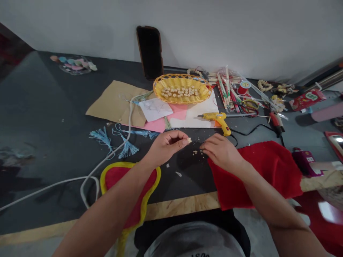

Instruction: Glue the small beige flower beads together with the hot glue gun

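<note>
Left hand pinching cream piece | right hand by loose beads, cannot tell grip | red box label illegible

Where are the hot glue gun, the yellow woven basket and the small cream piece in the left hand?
Hot glue gun [215,116]: head view, on its body.
Yellow woven basket [175,81]: head view, inner far wall.
Small cream piece [189,140]: head view, exposed end.
</note>
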Tool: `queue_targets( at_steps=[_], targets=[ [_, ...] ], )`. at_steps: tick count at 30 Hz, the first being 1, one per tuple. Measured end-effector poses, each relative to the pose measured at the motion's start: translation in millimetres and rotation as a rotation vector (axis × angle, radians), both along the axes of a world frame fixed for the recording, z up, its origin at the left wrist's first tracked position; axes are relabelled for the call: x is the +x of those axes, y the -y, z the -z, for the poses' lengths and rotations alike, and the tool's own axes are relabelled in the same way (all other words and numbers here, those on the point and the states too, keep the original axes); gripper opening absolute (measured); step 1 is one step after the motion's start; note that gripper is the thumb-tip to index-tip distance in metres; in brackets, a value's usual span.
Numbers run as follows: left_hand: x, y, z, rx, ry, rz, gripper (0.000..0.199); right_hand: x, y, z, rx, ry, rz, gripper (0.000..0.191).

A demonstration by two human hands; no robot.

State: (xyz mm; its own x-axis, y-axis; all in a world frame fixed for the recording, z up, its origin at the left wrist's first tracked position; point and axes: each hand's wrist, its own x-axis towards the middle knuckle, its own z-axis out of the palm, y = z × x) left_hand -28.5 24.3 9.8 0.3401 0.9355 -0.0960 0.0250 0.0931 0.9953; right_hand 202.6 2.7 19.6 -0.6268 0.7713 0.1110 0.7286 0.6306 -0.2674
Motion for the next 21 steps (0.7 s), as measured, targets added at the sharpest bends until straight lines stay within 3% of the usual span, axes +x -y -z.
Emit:
queue_targets(
  at_steps=[4,15,18,21],
  targets=[
    [-1,0,-0.5,0.008,-0.009,0.006,0.028,-15,0,8.6,0.011,0.071,-0.023,0.014],
    [-1,0,0.5,0.025,-0.037,0.043,0.029,-17,-1,16.8,0.070,0.088,-0.033,0.014],
    [-1,1,2.9,0.034,-0.055,0.068,0.028,-15,-2,17.3,0.074,0.013,-0.038,0.012],
    [0,2,3.7,0.042,-0.100,0.097,0.028,-13,-2,15.0,0.075,-0.213,0.027,0.010]
  ],
)
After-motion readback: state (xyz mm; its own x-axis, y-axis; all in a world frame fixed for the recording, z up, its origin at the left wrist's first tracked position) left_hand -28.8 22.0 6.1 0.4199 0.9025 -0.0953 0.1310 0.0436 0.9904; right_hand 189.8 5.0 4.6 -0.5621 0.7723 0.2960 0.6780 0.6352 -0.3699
